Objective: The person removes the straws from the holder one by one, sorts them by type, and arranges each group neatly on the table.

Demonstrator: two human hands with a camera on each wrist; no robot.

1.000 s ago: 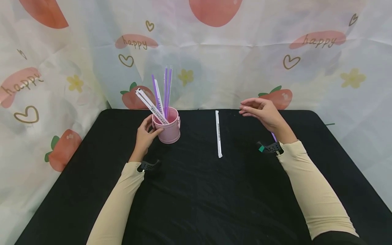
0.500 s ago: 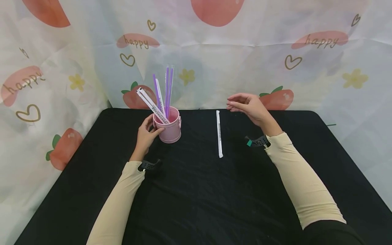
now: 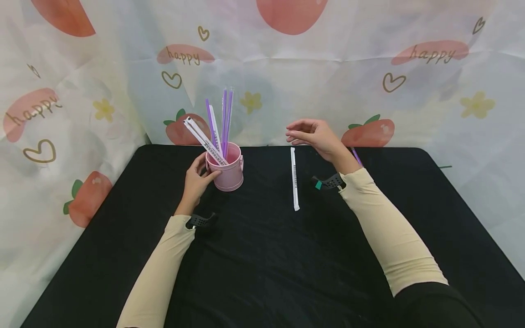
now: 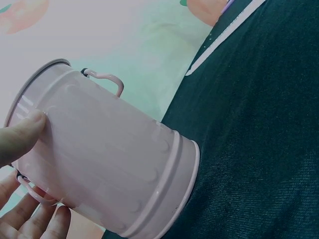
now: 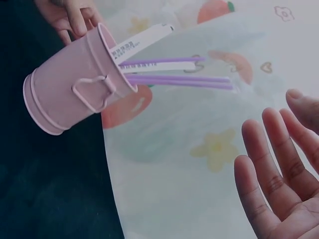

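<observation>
My left hand (image 3: 196, 183) grips a small pink metal bucket (image 3: 229, 178) by its left side. In the left wrist view the thumb (image 4: 27, 133) lies on the bucket wall, the other fingers by a side handle. Several drinking straws stand in the bucket: purple ones (image 5: 199, 80) in clear wrappers and others in white printed paper (image 5: 144, 41). My right hand (image 3: 317, 135) hovers at the far edge of the table, empty, fingers apart. Just under its fingertips a paper-wrapped straw (image 3: 294, 180) lies on the cloth.
A black cloth covers the table (image 3: 262, 264). Part of a purple straw (image 3: 356, 156) shows behind the right forearm, near the far edge. A printed fabric backdrop (image 3: 287, 82) hangs right behind the table and along its left side.
My right hand has moved left, from the right side to above the far end of the white wrapped straw. My left hand stays on the bucket.
</observation>
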